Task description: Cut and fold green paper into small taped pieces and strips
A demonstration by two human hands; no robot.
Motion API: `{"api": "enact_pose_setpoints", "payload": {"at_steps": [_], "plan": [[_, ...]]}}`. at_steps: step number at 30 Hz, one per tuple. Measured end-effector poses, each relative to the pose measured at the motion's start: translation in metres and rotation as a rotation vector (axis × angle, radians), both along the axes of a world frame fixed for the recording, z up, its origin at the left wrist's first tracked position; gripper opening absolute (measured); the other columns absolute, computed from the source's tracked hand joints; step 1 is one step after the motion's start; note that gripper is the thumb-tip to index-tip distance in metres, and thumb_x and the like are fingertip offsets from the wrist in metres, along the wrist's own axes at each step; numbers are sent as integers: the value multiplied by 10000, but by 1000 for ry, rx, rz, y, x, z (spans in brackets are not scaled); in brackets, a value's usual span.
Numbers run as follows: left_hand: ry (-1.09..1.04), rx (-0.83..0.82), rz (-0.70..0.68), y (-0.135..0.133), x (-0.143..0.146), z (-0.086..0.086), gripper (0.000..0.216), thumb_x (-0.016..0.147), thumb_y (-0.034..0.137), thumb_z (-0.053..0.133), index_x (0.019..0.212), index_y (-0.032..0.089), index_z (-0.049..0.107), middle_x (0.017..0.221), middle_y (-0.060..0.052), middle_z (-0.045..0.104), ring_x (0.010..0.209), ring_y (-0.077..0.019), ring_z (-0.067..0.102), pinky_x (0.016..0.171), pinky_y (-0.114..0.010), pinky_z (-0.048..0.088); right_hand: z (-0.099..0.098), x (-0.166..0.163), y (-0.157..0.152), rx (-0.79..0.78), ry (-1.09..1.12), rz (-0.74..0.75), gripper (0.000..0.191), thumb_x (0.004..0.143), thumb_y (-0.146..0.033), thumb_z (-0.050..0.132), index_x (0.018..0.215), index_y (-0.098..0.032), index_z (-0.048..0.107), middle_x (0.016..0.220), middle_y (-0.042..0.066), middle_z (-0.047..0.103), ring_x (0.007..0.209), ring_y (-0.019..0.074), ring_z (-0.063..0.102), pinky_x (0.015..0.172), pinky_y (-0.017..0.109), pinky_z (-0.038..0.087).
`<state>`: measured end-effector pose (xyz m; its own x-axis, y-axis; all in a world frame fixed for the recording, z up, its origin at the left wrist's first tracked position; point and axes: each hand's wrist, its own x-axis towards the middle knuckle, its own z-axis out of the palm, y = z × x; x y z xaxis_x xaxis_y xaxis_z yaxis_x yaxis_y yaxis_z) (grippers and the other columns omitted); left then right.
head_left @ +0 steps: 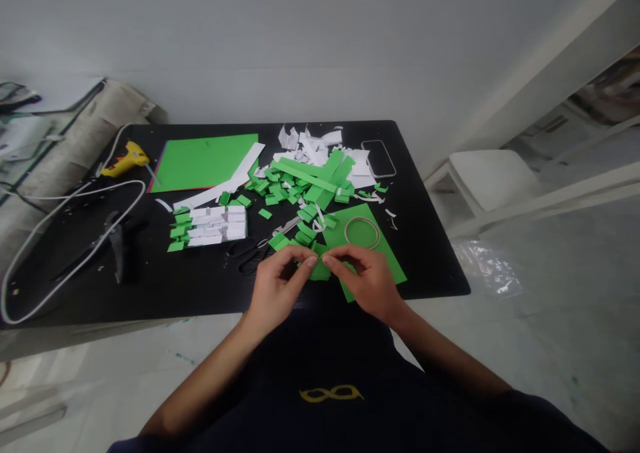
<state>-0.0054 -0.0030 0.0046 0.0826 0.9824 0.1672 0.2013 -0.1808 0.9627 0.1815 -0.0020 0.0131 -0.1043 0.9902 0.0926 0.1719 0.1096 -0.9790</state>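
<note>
Mostly, a black tabletop (165, 289) spans the middle of the frame, against a plain pale grey wall (250, 46); a white stool (483, 179) stands on the pale floor at the right. At lower centre, the left hand (281, 281) and right hand (369, 281) pinch a small green paper piece (321, 258) between thumb and fingertips, just above the table's near edge. It bridges the two pinches from left to right; the fingers hide much of it, so its full long axis cannot be told. Left of centre, a panel (217, 226) of folded white and green paper tabs lies lengthwise across the frame. Smooth, flat green strips (315, 176) top a loose heap of creased green tabs at upper centre, with crumpled white scraps (313, 146) behind. Metal-bladed scissors (245, 261) with dark handles lie near the left hand. A thin pale ring (346, 231) rests on a matte green sheet (336, 233) beside the right hand.
</note>
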Motion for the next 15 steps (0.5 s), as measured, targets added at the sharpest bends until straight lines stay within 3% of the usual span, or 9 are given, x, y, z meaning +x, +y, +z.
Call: {"api": "enact_pose_setpoints", "payload": {"at_steps": [4,7,15], "plan": [[-82,-69,45,2,0,3,142,934,323,741,867,198,747,759,-8,720,681,-142,634,636,-253,522,2,2,-1,-41,83,44,142,961,-351,727,1042,-253,788,1004,55,815,947,229,771,890,392,632],[-157,-112,74,3,0,4,154,915,334,757,845,198,742,724,2,695,641,-129,589,590,-242,484,3,4,-2,-48,117,105,282,916,-262,744,1197,-275,734,1019,41,778,971,217,759,922,392,626],[-276,-179,15,6,-4,1,143,935,336,764,985,203,758,784,-8,713,713,-136,630,668,-251,507,1,0,0,-96,162,86,291,883,-241,781,1162,-271,707,926,12,760,899,197,754,861,362,616]]}}
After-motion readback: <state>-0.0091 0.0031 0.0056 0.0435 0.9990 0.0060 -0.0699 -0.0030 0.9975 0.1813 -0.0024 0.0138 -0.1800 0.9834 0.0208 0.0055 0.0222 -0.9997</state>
